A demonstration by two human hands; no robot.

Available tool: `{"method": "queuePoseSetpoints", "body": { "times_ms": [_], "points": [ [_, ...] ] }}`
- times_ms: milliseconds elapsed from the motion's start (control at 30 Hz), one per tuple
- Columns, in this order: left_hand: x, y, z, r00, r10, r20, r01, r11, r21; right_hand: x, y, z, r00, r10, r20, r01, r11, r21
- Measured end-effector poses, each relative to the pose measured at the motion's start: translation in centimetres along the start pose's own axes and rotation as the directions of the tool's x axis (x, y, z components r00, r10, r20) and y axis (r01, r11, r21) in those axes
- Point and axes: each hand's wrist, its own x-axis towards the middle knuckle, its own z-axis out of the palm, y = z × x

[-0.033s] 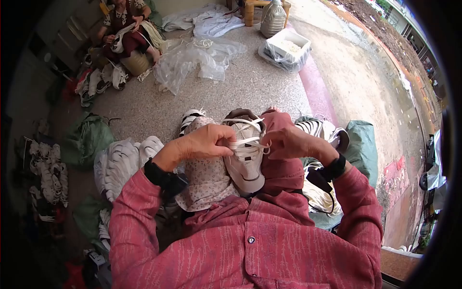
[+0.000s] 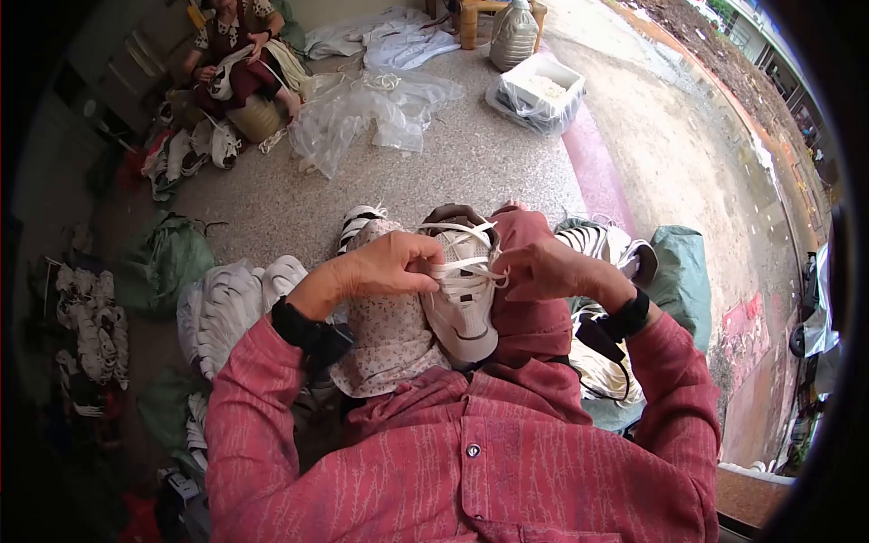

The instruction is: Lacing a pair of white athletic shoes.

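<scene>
A white-and-beige sneaker (image 2: 463, 321) rests between my thighs, its toe toward me and its brown-lined collar away from me. A white shoelace (image 2: 472, 265) crosses its upper, with loose loops near the tongue. My left hand (image 2: 394, 264) is closed at the shoe's left eyelet edge, thumb and forefinger pinching the lace. On the right edge, my right hand (image 2: 548, 270) is closed too, its fingertips on the lace beside a small hanging loop. The fingertips partly hide the lace's ends. Both wrists wear black bands.
White shoes (image 2: 231, 308) are piled by my left leg, with more striped shoes (image 2: 593, 240) by my right. Green sacks (image 2: 167, 262) stand on both sides. Clear plastic sheeting (image 2: 371, 113) and a white foam box (image 2: 548, 86) lie ahead. Far left, a seated person (image 2: 240, 63) handles a shoe.
</scene>
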Motion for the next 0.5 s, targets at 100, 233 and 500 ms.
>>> {"method": "queuePoseSetpoints", "body": {
  "times_ms": [100,233,500],
  "points": [
    [0.3,0.3,-0.6,0.998,-0.036,0.05,0.034,0.999,0.042,0.1,0.9,0.7,0.998,-0.056,0.03,0.06,0.985,-0.159],
    [0.1,0.5,-1.4,0.99,-0.096,0.1,0.084,0.99,0.116,0.4,0.7,-1.0,0.999,-0.045,-0.008,0.041,0.965,-0.258],
    [-1.3,0.3,-0.7,0.991,-0.084,0.103,0.064,0.981,0.182,1.7,2.3,-2.6,0.999,-0.035,-0.002,0.034,0.988,-0.151]
  ]
}}
